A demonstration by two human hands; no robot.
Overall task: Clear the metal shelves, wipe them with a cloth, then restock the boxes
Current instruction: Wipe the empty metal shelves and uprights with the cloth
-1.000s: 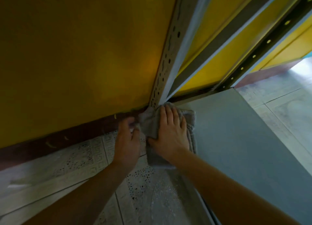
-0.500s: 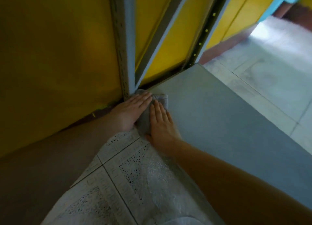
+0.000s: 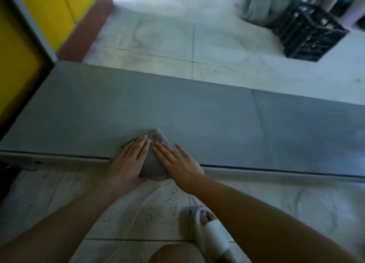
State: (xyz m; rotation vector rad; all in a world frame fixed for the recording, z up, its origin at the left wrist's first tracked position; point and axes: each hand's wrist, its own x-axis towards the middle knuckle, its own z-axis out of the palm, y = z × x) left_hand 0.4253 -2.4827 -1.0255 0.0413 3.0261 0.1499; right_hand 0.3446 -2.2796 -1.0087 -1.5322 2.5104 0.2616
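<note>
Cloth (image 3: 154, 167): grey and bunched, lying over the near edge of the metal shelf (image 3: 197, 112) just left of frame centre. Its lower end hangs past the lip toward the floor, and a folded tip pokes out beyond the fingertips.
Left hand (image 3: 129, 160): laid flat on the cloth's left side with fingers straight and close together, pressing down and grasping nothing.
Right hand (image 3: 178, 162): laid flat on the cloth's right side with fingers straight and slightly fanned, the rightmost one resting on bare shelf. It clasps nothing.
Shelf: a grey sheet crossing mid-frame as a broad band from the left edge to the right edge, sitting low over the floor. A faint seam runs across it right of centre.
Upright post (image 3: 27, 32): a dark strip at upper left, meeting the shelf's far left corner.
Yellow wall panels (image 3: 51, 10): behind the post at upper left, with a red-brown skirting (image 3: 87, 28) at their foot.
Tiled floor (image 3: 217, 45): pale with dark grout lines, seen both above and below the shelf. Dark specks dot the tile at lower centre.
Black plastic crate (image 3: 310, 32): on the floor at upper right, well apart from the shelf.
Grey bundle (image 3: 256, 8): blurred, just beside the crate.
Slide sandal (image 3: 212, 232): pale, on a foot at lower centre-right, beneath the right forearm.
</note>
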